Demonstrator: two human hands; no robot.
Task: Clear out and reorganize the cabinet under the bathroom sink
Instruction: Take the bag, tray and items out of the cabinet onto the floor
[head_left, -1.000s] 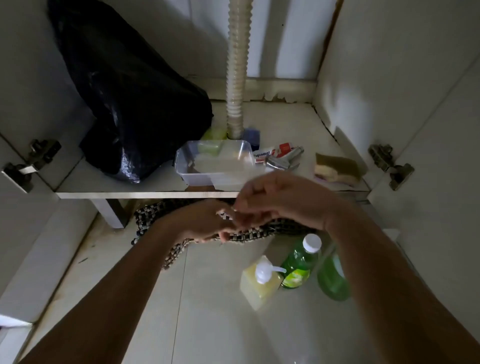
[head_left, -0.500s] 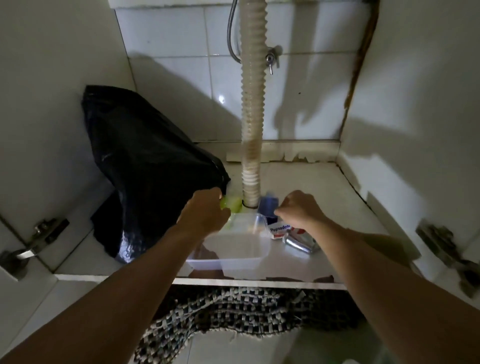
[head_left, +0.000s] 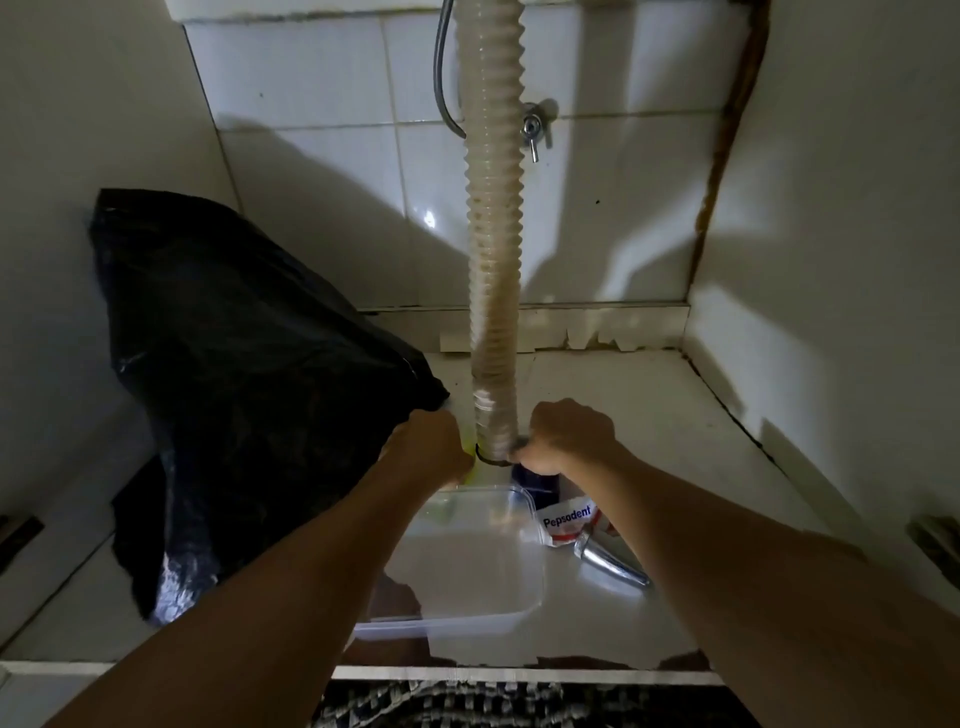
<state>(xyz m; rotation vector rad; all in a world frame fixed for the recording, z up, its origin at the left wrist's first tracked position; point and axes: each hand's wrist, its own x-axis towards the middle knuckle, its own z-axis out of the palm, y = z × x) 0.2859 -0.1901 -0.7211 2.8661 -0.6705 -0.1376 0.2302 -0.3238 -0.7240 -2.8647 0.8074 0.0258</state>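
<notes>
Black band (head_left: 491, 460) at the drain hose (head_left: 493, 260) base is pinched by the right hand (head_left: 563, 434). What the left hand (head_left: 428, 447) grips cannot be told.

Both hands reach beside the drain hose (head_left: 493, 291) — black bag (head_left: 244, 384) left, clear tub (head_left: 467, 561) below.

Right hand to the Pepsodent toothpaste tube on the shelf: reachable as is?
Probably yes. The right hand sits at the base of the ribbed drain hose, and the white-and-red Pepsodent toothpaste tube lies uncovered just below it; nothing between them.
</notes>
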